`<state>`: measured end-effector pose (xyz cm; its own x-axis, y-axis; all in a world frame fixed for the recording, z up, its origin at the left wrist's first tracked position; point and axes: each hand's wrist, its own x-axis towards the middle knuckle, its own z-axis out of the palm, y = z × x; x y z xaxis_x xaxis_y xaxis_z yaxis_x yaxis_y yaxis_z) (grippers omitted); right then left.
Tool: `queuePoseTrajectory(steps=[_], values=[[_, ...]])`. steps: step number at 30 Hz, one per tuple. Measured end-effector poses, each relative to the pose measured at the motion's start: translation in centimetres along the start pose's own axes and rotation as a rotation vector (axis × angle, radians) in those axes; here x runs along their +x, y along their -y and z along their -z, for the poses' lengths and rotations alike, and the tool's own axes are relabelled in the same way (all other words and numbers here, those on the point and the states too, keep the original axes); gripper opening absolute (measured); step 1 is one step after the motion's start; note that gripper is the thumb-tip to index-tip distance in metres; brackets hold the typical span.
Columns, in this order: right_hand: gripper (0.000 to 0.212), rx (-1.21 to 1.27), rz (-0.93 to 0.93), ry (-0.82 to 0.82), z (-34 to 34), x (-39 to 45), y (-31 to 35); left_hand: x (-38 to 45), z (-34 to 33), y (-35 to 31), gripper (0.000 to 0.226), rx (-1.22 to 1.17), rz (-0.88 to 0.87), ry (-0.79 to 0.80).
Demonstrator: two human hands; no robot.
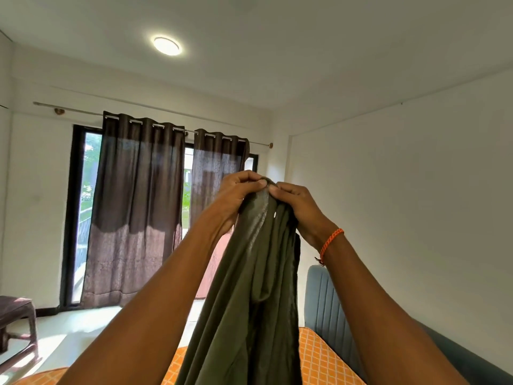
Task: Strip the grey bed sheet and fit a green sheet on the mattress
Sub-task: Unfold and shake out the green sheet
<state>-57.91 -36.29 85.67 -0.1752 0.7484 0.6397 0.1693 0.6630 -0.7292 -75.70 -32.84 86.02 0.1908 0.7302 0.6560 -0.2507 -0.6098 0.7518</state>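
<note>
Both my hands are raised in front of me, holding up the olive-green sheet [249,287], which hangs down in long bunched folds between my forearms. My left hand [238,193] pinches the top edge of the sheet from the left. My right hand [298,207], with an orange thread band on its wrist, pinches the same edge just beside it. Below the sheet lies the bare mattress [319,357], orange with a white diamond pattern. No grey sheet is in view.
A blue-grey padded headboard [327,301] stands at the right behind the mattress. Brown curtains [133,212] hang over the glass doors at the back. A dark plastic stool [16,326] stands on the pale floor at the far left.
</note>
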Motion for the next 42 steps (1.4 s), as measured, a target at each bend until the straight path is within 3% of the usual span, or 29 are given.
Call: queuePoseTrajectory(steps=[7, 10, 16, 22, 26, 30, 34, 36, 39, 42], values=[[0.034, 0.063, 0.085, -0.071, -1.7, -0.7, -1.0, -2.2, 2.1, 1.8, 0.019, -0.135, 0.137, 0.185], [0.032, 0.230, 0.086, -0.074, -2.0, -1.2, -1.3, -3.1, 2.0, 2.5, 0.014, -0.278, 0.174, 0.243], [0.020, 0.411, 0.114, -0.155, -0.9, -1.5, -0.3, -4.9, 1.5, 4.8, 0.041, -0.495, 0.203, 0.280], [0.015, 0.580, 0.107, -0.289, 1.6, -1.0, 0.4, -6.7, 2.1, 8.0, 0.068, -0.475, 0.312, 0.224], [0.019, 0.610, 0.114, -0.326, 3.0, -0.8, 1.1, -8.4, 2.2, 10.9, 0.065, -0.453, 0.385, 0.165], [0.018, 0.621, 0.086, -0.342, 3.7, -0.8, 0.8, -9.2, 2.0, 13.0, 0.038, -0.153, 0.469, 0.256], [0.016, 0.594, 0.052, -0.335, 4.1, -1.3, -0.1, -9.1, 2.1, 14.0, 0.024, 0.178, 0.586, 0.388], [0.016, 0.579, 0.061, -0.322, 3.9, -1.8, -0.3, -8.8, 1.9, 14.4, 0.021, 0.382, 0.588, 0.379], [0.017, 0.554, 0.088, -0.294, 3.2, -2.4, 0.1, -8.0, 0.9, 15.1, 0.012, 0.741, 0.457, 0.306], [0.018, 0.604, 0.109, -0.289, 3.5, -2.8, -0.1, -7.4, 0.4, 14.9, 0.028, 0.898, 0.367, 0.111]])
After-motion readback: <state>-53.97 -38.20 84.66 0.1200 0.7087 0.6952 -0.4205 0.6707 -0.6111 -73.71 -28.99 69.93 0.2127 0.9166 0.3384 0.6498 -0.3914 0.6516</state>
